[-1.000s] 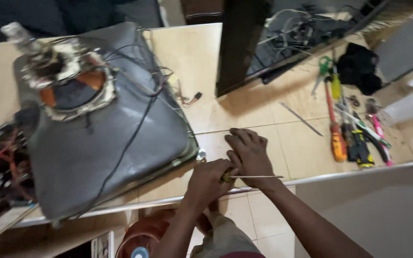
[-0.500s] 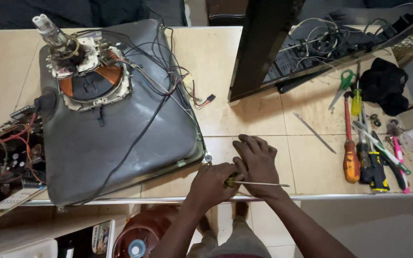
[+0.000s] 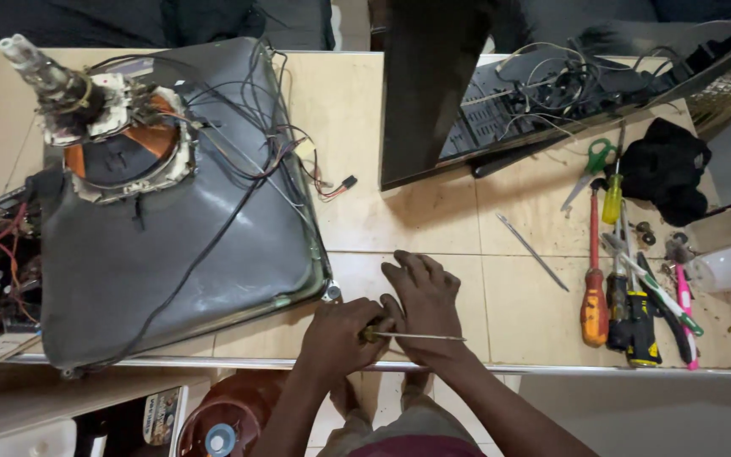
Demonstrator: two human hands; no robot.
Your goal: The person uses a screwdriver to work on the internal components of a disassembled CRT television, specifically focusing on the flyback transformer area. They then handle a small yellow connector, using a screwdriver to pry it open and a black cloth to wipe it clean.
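While both forearms reach in from the bottom edge and meet over the tiled tabletop (image 3: 433,220), the left hand (image 3: 342,338) is curled into a fist around the handle end of a thin-shafted screwdriver (image 3: 412,336). Its metal shaft runs level to the right, passing under the wrist of the right hand (image 3: 423,298). That right hand lies palm down with fingers spread forward and flat on the tile, pressing close against the left knuckles. Both hands sit just beside the front corner of the grey picture tube (image 3: 162,228), near the metal table edge (image 3: 602,370). Farther right lies a cluster of screwdrivers (image 3: 628,305).
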